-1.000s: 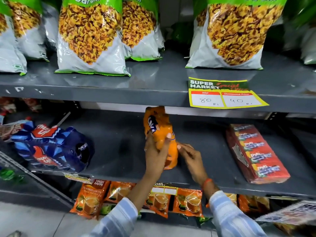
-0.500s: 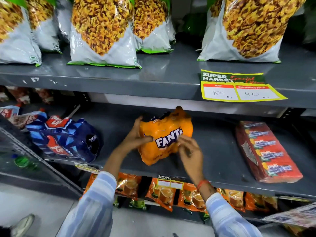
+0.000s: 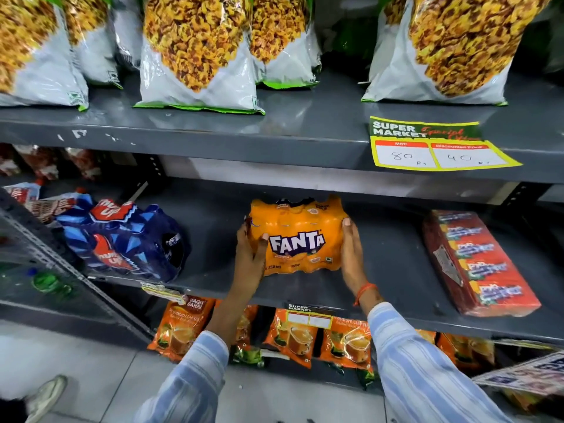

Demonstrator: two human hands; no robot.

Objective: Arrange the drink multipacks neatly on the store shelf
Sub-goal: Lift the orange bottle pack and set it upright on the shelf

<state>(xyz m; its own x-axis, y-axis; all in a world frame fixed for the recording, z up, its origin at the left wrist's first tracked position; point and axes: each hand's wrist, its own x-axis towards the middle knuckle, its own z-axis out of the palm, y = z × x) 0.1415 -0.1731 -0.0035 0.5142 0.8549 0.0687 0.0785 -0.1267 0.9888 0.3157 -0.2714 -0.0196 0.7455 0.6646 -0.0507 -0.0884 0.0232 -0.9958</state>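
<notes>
Head view, both hands (image 3: 253, 254) flanking Fanta multipack (image 3: 297, 236)

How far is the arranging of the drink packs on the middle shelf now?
In hand: both hands, left hand and right hand, hold the Fanta pack label-forward on the shelf. Left: the blue pack lies tilted and the red pack sits angled. Nothing looks finished yet.

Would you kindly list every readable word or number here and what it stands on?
"FANTA" and "250 ml": orange multipack.
"SUPER MARKET", "80", "40": yellow price tag on upper shelf edge.
"Thums Up" logo, part legible: blue multipack.
"WAGH BAKRI": tea pouch.
"SUPER MARKET": lower tag.
Red pack lettering: too blurred.
</notes>
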